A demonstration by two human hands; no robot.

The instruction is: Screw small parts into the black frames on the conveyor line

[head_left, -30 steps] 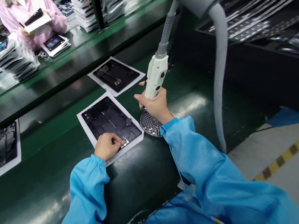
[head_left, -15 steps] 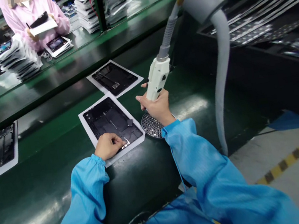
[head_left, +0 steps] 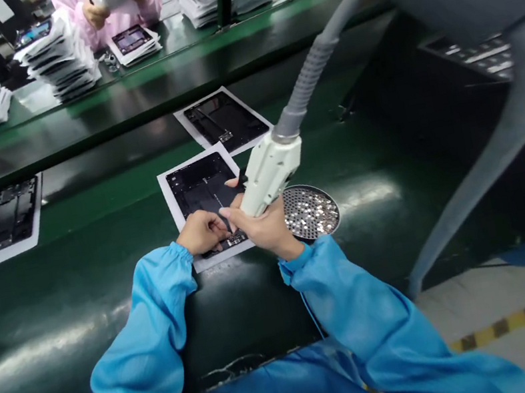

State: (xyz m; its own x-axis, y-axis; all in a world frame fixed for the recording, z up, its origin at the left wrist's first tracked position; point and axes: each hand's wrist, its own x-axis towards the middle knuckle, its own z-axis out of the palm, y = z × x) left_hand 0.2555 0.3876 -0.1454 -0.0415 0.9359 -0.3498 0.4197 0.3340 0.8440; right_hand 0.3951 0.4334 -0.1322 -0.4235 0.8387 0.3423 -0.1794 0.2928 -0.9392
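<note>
My right hand (head_left: 270, 225) is wrapped round a white electric screwdriver (head_left: 270, 169) with a grey corrugated hose at its top. Its tip is hidden behind my fingers, over the lower right of an open black tablet housing (head_left: 193, 192). That housing lies on a white sheet. My left hand (head_left: 203, 231) rests at the housing's near edge with fingers pinched together beside a small silvery part (head_left: 236, 237). Whatever those fingers hold is too small to make out. Just right of my right hand sits a round perforated dish (head_left: 313, 211) holding many small shiny pieces.
Behind the housing lies another tablet housing (head_left: 223, 120), and a third (head_left: 11, 212) is at the left on the green bench (head_left: 103, 272). A grey curved arm (head_left: 492, 149) rises at the right. Across the bench, a person in pink (head_left: 108, 13) works beside paper-wrapped stacks (head_left: 65, 58).
My right hand has brought the screwdriver from above the dish leftward over the near part of the housing. My left hand stays at the housing's near edge. The camera view has shifted.
</note>
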